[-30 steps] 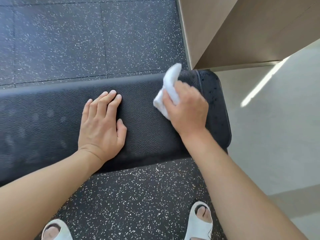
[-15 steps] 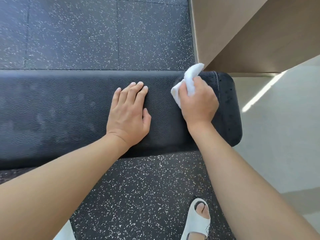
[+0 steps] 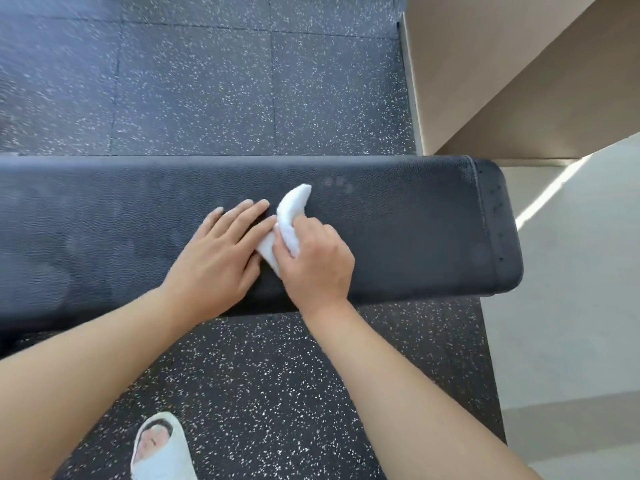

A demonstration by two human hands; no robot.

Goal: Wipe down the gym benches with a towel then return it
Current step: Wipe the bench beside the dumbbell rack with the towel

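Note:
A black padded gym bench (image 3: 415, 230) runs across the view from the left edge to its rounded right end. My right hand (image 3: 315, 261) grips a small white towel (image 3: 289, 220) and holds it against the bench top near the middle. My left hand (image 3: 218, 258) lies flat on the pad with straight fingers, right beside the towel, its fingertips touching the cloth. Faint damp marks show on the pad to the right of the towel.
Dark speckled rubber flooring (image 3: 242, 98) lies in front of and behind the bench. A beige wall corner (image 3: 485, 81) rises at the upper right, with pale floor (image 3: 571, 289) beyond the bench end. My foot in a white sandal (image 3: 159, 448) stands at the bottom.
My right hand has slid the towel leftward along the bench, away from its right end, up against my left hand. The view has shifted, so more of the bench end shows.

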